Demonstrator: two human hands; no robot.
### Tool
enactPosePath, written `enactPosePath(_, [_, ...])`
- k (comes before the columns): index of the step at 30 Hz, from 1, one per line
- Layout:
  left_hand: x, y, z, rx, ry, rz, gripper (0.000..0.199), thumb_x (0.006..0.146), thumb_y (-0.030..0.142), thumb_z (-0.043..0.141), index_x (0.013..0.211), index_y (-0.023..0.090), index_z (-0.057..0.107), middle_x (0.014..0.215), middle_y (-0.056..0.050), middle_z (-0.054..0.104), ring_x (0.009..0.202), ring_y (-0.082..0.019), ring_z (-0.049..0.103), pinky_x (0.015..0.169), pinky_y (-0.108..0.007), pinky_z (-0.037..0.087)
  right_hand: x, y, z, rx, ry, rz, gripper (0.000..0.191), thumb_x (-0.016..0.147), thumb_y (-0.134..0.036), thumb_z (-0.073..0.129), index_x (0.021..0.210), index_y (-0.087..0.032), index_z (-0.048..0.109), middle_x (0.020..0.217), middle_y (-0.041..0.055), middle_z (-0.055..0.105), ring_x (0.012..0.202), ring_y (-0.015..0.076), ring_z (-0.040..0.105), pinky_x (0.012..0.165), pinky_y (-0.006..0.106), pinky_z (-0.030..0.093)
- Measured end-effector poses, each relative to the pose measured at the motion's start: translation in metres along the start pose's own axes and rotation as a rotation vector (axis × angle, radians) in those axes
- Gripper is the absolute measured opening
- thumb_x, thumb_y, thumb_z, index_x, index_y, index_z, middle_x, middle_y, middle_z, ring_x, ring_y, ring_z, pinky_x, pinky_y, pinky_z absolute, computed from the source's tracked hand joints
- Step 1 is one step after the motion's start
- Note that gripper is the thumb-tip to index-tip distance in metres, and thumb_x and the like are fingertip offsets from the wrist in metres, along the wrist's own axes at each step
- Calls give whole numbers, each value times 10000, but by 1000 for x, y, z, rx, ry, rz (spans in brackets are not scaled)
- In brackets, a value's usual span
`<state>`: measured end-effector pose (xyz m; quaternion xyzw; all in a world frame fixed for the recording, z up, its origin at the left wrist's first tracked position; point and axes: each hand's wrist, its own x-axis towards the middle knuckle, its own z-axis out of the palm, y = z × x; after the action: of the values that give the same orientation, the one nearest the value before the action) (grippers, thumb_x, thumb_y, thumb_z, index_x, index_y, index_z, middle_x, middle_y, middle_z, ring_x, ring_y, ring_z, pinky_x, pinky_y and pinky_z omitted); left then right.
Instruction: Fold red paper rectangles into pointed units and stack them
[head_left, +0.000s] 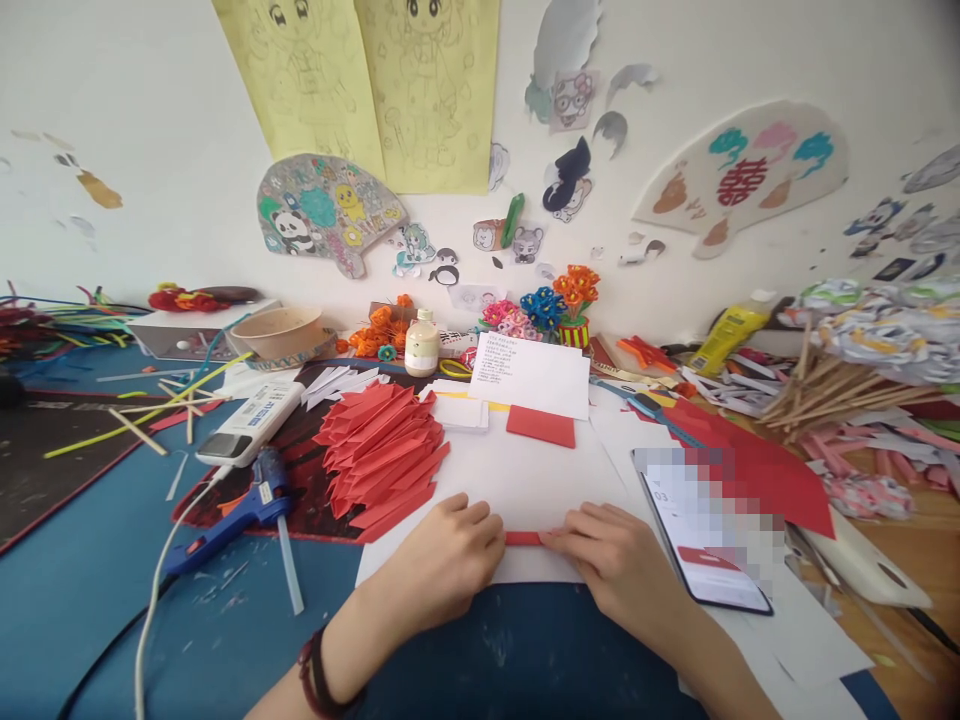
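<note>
- head view: the left hand point(457, 550) and the right hand point(611, 555) are sitting apart, closing their fingers on opposite ends of a narrow red strip point(523, 538).
- the strip is lying between them near the front edge of a white sheet point(491, 480), running roughly along that edge.
- behind the strip, the white sheet is stretching back to a flat red piece point(541, 427); in front, a blue surface point(540, 640) is spreading between the forearms.
- a pile of folded red pieces point(382, 455) is crowding the space beyond the left hand, overlapping the sheet's left side.
- farther left, a blue glue gun point(247, 515) is lying on its side, its cable trailing forward, near a white device point(251, 425).
- a phone point(697, 550) is lying slanted just beside the right forearm, resting on loose papers, with a large red sheet point(765, 470) spreading behind it.
- a written card point(531, 375), a small bottle point(422, 345) and bright flowers point(576, 300) are standing or lying toward the wall.
- the fingers are covering both ends of the strip, and the left thumb is hiding from view.
- blocks are masking part of the phone screen; the card's writing is looking too small to read; the picture's bottom edge is cutting off both forearms.
</note>
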<state>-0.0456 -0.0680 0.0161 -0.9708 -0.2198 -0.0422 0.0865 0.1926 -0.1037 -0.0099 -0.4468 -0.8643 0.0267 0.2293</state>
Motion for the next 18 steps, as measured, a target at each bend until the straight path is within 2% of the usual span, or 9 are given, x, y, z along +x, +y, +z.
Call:
enactPosePath(2, [-1, 0, 2, 13, 10, -33, 68, 906, 146, 496, 855, 165, 537, 807, -49, 548, 718, -197, 485, 592, -338, 356, 0, -1, 0, 8, -18, 22, 178, 940, -188, 508, 917, -223, 681, 744, 16, 608, 700, 166, 519, 641, 303, 354])
enactPosePath(5, [-1, -1, 8, 54, 42, 4, 118, 930, 130, 457, 848, 153, 539, 806, -58, 554, 730, -201, 498, 591, -326, 369, 4, -2, 3, -31, 21, 7, 148, 937, -266, 537, 962, -214, 674, 770, 23, 603, 701, 167, 527, 632, 295, 368])
enactPosePath(8, [0, -1, 13, 91, 89, 28, 133, 934, 111, 435, 861, 134, 543, 801, -67, 555, 720, -200, 499, 581, -325, 371, 8, -3, 10, -108, 82, -46, 211, 967, -209, 455, 939, -187, 663, 778, 42, 599, 714, 170, 538, 641, 293, 384])
enactPosePath(10, [1, -2, 14, 91, 136, -29, 168, 948, 104, 404, 847, 138, 533, 783, -57, 550, 703, -191, 496, 577, -322, 365, 10, -4, 13, -115, 115, -50, 264, 968, -136, 393, 888, -170, 643, 770, 50, 598, 723, 173, 547, 662, 296, 399])
enactPosePath(14, [3, -1, 9, -68, 234, -173, 224, 996, 207, 365, 826, 163, 505, 738, -17, 541, 665, -158, 490, 569, -297, 354, 11, -5, 15, 53, 224, 58, 262, 947, -78, 372, 826, -169, 585, 738, 31, 589, 682, 155, 549, 642, 277, 423])
enactPosePath(18, [-1, 3, -1, -81, 235, -155, 258, 1003, 185, 325, 812, 162, 497, 739, -17, 546, 637, -150, 473, 547, -289, 336, 14, -4, 14, 201, 283, 122, 263, 933, -64, 374, 796, -180, 568, 748, 29, 600, 705, 151, 580, 654, 264, 455])
